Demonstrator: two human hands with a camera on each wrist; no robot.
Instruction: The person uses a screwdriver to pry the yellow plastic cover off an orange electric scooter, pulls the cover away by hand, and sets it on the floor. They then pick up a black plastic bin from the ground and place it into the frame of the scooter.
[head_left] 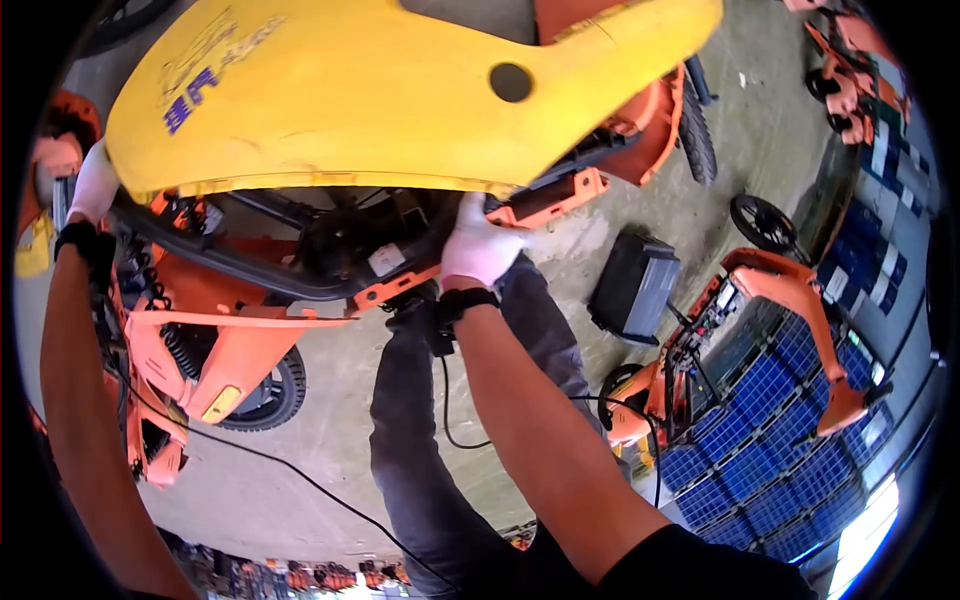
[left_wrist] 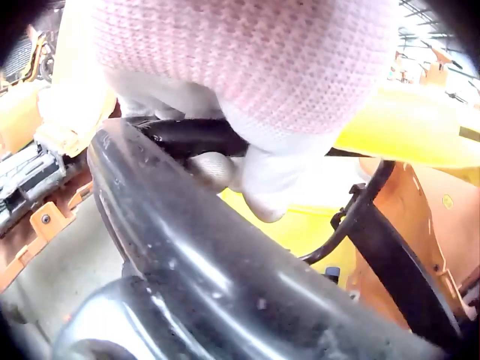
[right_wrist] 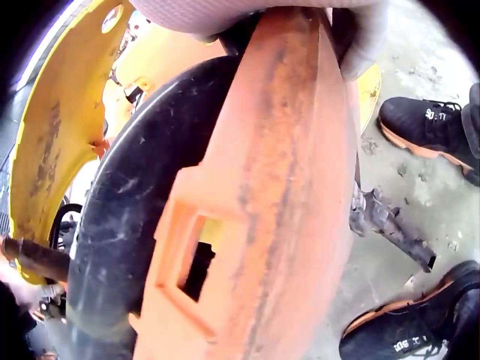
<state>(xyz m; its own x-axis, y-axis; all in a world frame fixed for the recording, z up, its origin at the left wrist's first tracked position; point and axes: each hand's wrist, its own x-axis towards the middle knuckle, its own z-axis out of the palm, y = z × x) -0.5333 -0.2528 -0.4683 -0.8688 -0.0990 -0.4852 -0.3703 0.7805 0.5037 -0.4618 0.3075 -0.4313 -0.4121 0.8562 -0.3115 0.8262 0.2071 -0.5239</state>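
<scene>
A large yellow body panel (head_left: 330, 110) spans the top of the head view, over the frame of an orange scooter. My left hand (head_left: 93, 185), in a white and pink knit glove, is at the panel's left end. In the left wrist view its fingers curl round a black bar (left_wrist: 199, 137), just behind a thick shiny black tube (left_wrist: 217, 232). My right hand (head_left: 482, 245), gloved alike, grips a scuffed orange trim piece (right_wrist: 277, 157) near the panel's lower right corner. In the right wrist view its fingers come down on both sides of that trim. A black curved tube (right_wrist: 124, 187) runs beside it.
A thin black cable (head_left: 290, 465) crosses below my arms. To the right are a dark box (head_left: 637, 285) on the concrete floor, another orange scooter (head_left: 790, 285) and stacked blue crates (head_left: 760, 440). Black shoes (right_wrist: 420, 124) stand by the trim.
</scene>
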